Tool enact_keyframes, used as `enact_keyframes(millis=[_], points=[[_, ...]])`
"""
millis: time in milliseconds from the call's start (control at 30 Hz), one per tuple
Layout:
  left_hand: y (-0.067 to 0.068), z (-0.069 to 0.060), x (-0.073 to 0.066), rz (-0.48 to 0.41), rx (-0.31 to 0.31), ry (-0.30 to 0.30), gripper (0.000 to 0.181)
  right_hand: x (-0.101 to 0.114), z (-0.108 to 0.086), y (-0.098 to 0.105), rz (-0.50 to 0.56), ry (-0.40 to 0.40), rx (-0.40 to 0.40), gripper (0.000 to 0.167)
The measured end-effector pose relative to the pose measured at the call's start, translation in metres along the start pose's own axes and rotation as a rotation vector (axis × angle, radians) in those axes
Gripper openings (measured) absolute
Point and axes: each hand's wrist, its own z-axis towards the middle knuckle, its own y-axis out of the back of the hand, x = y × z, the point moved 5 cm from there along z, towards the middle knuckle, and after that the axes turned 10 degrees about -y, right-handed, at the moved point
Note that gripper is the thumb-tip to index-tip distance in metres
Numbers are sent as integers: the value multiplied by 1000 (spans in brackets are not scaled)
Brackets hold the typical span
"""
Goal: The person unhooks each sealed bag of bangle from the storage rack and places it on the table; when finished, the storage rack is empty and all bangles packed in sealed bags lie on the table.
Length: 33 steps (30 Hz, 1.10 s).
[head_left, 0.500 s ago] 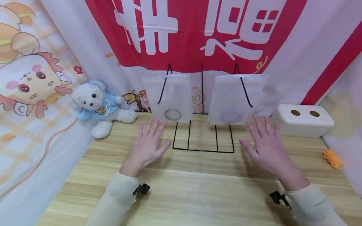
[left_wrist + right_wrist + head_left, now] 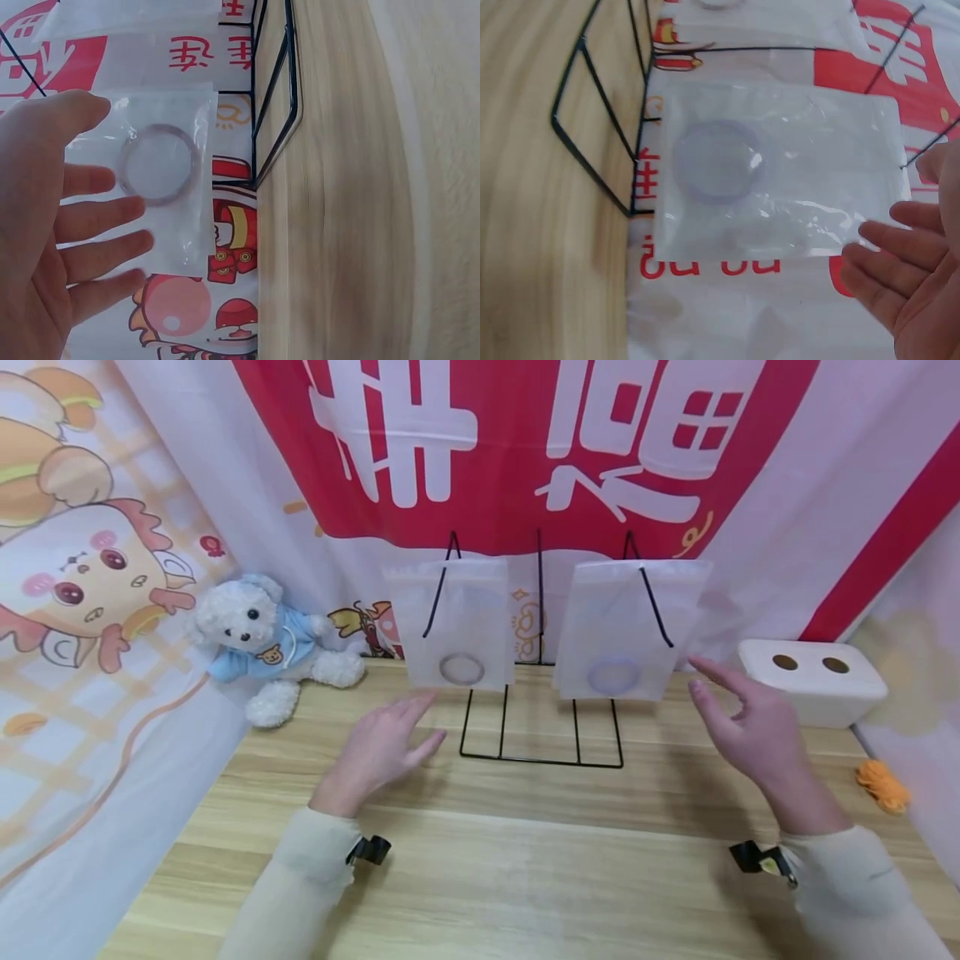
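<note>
Visibly, two hands [image 2: 372, 747] [image 2: 761, 731] (left, right) flank two hung sets of bags [image 2: 459, 622] [image 2: 618, 622]

Large white Chinese-style characters [image 2: 435, 431] stand on the far red banner [image 2: 513, 443], cut off and not surely legible. Smaller red characters [image 2: 191, 56] mark the far pale cloth [image 2: 135, 67], too blurred to read. Red lettering [image 2: 750, 267] beside the right bag [image 2: 802, 157] is unclear.

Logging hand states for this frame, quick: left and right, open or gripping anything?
Left hand: open, holding nothing, near the left bag.
Right hand: open, holding nothing, near the right bag.
</note>
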Motion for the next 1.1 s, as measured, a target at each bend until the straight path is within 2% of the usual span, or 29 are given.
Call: enact_keyframes(millis=[133,267,500,633,833,1100], points=[[-1,2,3,-19,-18,-30,58,-2,11,8,97,-25,-50,29],[-6,8,4,-41,3,-49,53,-4,21,11,119,-109,-28,31],[-29,21,10,-75,131,-48,55,-4,39,9,143,-185,13,39],[-41,28,11,-63,176,-60,59,-6,50,8,182,-241,14,42],[-54,37,12,-18,222,-112,61,-7,62,6,271,-290,-46,39],[-71,43,15,-89,326,-108,68,-5,74,5,375,-335,-132,38]])
